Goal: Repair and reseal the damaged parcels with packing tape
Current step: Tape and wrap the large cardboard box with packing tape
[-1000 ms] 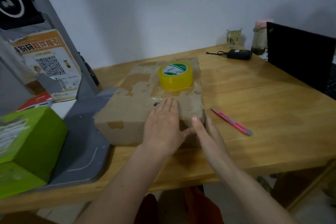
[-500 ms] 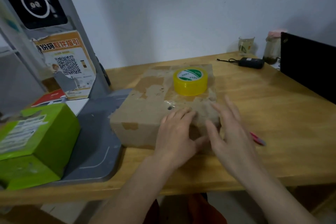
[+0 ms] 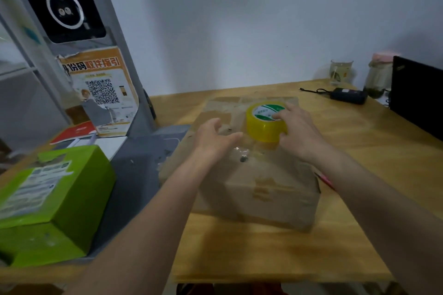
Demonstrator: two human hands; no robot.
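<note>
A worn brown cardboard parcel (image 3: 259, 187) with torn patches and a small hole on top lies on the wooden table (image 3: 359, 151). A yellow roll of packing tape (image 3: 261, 124) with a green and white label stands on the parcel's far part. My right hand (image 3: 297, 129) grips the roll, fingers over its top and thumb at its near side. My left hand (image 3: 215, 139) hovers just left of the roll above the parcel, fingers loosely curved, holding nothing.
A green box (image 3: 55, 201) sits on a grey scale platform (image 3: 136, 175) at the left, with a grey post and QR poster (image 3: 103, 93) behind. A pink utility knife (image 3: 324, 178) peeks out right of the parcel. A black laptop (image 3: 417, 96), a charger (image 3: 347, 96) and jars (image 3: 340, 72) stand at the back right.
Both hands left the parcel's near edge and moved forward. My right hand has taken hold of the tape roll; my left hand lifted off the parcel top.
</note>
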